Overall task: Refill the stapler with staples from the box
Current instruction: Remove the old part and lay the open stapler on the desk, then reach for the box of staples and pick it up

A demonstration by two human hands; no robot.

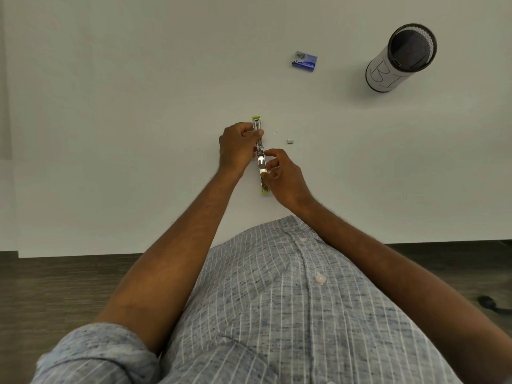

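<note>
A green and silver stapler (260, 159) lies folded out flat on the white table (124, 112), its metal channel facing up. My left hand (237, 148) grips its far half from the left side. My right hand (282, 176) pinches the near half, fingertips at the hinge and thumb lower down. A small blue staple box (304, 61) sits farther back to the right, apart from both hands. A short silver block of staples (290, 141) rests on the table just right of the stapler. One thin loose staple (275, 132) lies between them.
A black mesh cylinder (400, 58) wrapped in white paper with handwritten letters lies on its side at the back right. The table's near edge (83, 254) runs across below my forearms, with dark wood floor beyond it.
</note>
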